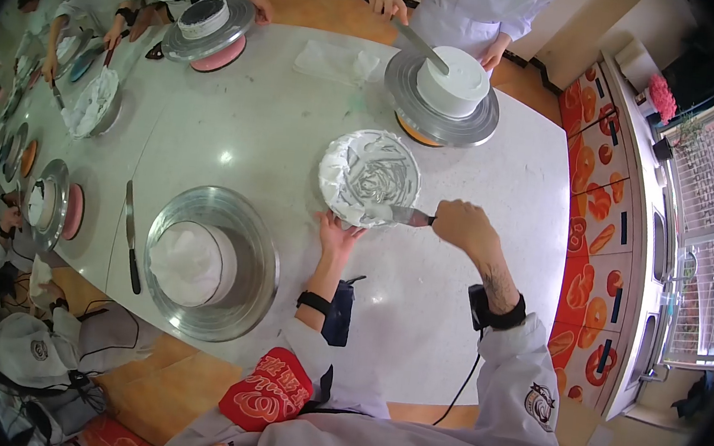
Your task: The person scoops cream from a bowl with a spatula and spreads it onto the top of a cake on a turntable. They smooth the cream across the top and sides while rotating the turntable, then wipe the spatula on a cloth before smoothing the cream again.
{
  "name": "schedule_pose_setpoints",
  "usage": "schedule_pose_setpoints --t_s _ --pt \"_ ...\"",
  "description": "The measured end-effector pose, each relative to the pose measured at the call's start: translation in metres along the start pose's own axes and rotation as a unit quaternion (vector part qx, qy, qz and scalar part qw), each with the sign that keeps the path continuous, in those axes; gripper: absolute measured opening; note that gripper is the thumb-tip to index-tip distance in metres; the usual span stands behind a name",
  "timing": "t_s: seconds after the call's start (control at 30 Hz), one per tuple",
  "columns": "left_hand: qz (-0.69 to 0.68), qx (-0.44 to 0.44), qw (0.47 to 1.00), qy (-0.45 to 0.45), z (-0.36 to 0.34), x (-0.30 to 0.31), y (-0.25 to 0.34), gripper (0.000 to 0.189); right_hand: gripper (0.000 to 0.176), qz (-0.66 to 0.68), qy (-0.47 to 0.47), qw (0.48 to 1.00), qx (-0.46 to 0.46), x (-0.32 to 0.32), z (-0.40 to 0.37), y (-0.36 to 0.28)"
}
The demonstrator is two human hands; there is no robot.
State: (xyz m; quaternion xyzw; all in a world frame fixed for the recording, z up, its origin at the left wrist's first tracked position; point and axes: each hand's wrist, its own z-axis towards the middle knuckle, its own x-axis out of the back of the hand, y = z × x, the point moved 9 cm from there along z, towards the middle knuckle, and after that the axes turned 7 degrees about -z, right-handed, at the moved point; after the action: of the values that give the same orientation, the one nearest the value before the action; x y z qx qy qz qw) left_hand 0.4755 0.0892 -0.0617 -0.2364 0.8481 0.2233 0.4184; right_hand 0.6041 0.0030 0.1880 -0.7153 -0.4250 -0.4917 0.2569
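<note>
A bowl [415, 173] smeared with white cream [353, 163] stands on the table in front of me. My left hand [341, 236] grips its near side, fingers at the wall below the rim. My right hand [464, 225] is closed around the dark handle of a spatula [414, 218]. Its blade reaches over the bowl's right rim, and its tip is coated in cream. To the left, a metal turntable [255, 299] carries a round cake [212, 264] with a heap of cream on top. A palette knife [133, 243] with a black handle lies left of the turntable.
Across the table [500, 186], a person holds a palette knife [419, 45] over a white cake [452, 83] on a turntable [405, 97]. Another turntable [212, 29] and a second cream bowl [106, 110] stand far left. A dark object [340, 313] lies beside my left wrist.
</note>
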Motion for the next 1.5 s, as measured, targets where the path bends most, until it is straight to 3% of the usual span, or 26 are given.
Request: schedule_pose_setpoints --t_s 0.13,0.2,0.23,0.27,0.37,0.5,0.57,0.6,0.67,0.7,0.77,0.8,0.87,1.1,1.17,1.2,1.27,1.37,1.4,1.43,1.5 --pt "-0.059 0.001 0.998 -0.029 -0.001 0.001 -0.012 0.056 0.022 0.001 0.034 0.999 0.016 -0.024 -0.034 -0.021" --pt "-0.072 0.009 0.997 -0.028 -0.001 0.006 -0.017 0.051 0.018 0.093 -0.002 0.996 0.014 -0.042 -0.042 -0.031" --pt "-0.083 0.013 0.996 -0.026 -0.003 0.007 -0.018 0.045 0.017 0.100 0.000 0.992 0.077 -0.052 -0.042 -0.043" --pt "-0.086 0.013 0.996 -0.025 -0.004 0.008 -0.020 0.045 0.017 0.098 -0.002 0.992 0.077 -0.061 -0.041 -0.045" --pt "-0.133 0.030 0.990 -0.025 -0.004 0.015 -0.029 0.040 0.010 0.286 -0.133 0.948 -0.042 -0.085 -0.045 -0.054" --pt "-0.168 0.028 0.984 -0.054 0.000 0.016 -0.036 0.036 0.023 0.380 -0.141 0.914 -0.040 -0.105 -0.040 -0.066" --pt "-0.187 0.021 0.980 -0.061 -0.005 0.006 -0.033 0.034 0.023 0.480 -0.158 0.860 -0.063 -0.116 -0.039 -0.074" --pt "-0.149 0.020 0.986 -0.071 -0.007 0.003 -0.032 0.035 0.023 0.480 -0.159 0.861 -0.063 -0.118 -0.039 -0.077" --pt "-0.110 0.020 0.991 -0.077 -0.011 0.001 -0.031 0.037 0.023 0.614 -0.170 0.765 -0.093 -0.126 -0.043 -0.086" --pt "-0.099 0.026 0.990 -0.092 -0.012 -0.003 -0.031 0.038 0.023 0.614 -0.172 0.765 -0.094 -0.127 -0.045 -0.089" --pt "-0.089 0.032 0.990 -0.107 -0.016 -0.007 -0.032 0.040 0.022 0.709 -0.173 0.672 -0.124 -0.129 -0.050 -0.093" --pt "-0.090 0.035 0.987 -0.127 -0.019 -0.013 -0.031 0.042 0.022 0.709 -0.173 0.673 -0.125 -0.130 -0.052 -0.092" --pt "-0.092 0.037 0.984 -0.147 -0.025 -0.022 -0.030 0.044 0.021 0.812 -0.197 0.533 -0.132 -0.136 -0.058 -0.095" --pt "-0.105 0.057 0.984 -0.134 -0.021 -0.019 -0.035 0.045 0.021 0.847 -0.188 0.488 -0.098 -0.151 -0.082 -0.091" --pt "-0.100 0.051 0.985 -0.132 -0.018 -0.016 -0.035 0.044 0.040 0.860 -0.186 0.472 -0.064 -0.148 -0.087 -0.093" --pt "-0.117 0.049 0.985 -0.113 -0.014 -0.012 -0.035 0.044 0.040 0.859 -0.186 0.472 -0.062 -0.152 -0.090 -0.092" --pt "-0.134 0.045 0.985 -0.097 -0.010 -0.006 -0.034 0.043 0.040 0.897 -0.181 0.403 -0.029 -0.152 -0.095 -0.095" --pt "-0.147 0.054 0.985 -0.075 -0.015 -0.005 -0.033 0.043 0.040 0.910 -0.159 0.382 -0.015 -0.145 -0.101 -0.094" --pt "-0.092 0.055 0.994 -0.035 -0.016 0.006 -0.034 0.043 0.040 0.909 -0.163 0.383 -0.012 -0.141 -0.105 -0.096" --pt "-0.038 0.053 0.998 0.008 -0.019 0.017 -0.033 0.044 0.040 0.884 -0.136 0.447 -0.028 -0.139 -0.108 -0.091" --pt "-0.007 0.075 0.997 0.003 -0.030 0.031 -0.033 0.045 0.042 0.825 -0.083 0.557 -0.056 -0.136 -0.113 -0.082"
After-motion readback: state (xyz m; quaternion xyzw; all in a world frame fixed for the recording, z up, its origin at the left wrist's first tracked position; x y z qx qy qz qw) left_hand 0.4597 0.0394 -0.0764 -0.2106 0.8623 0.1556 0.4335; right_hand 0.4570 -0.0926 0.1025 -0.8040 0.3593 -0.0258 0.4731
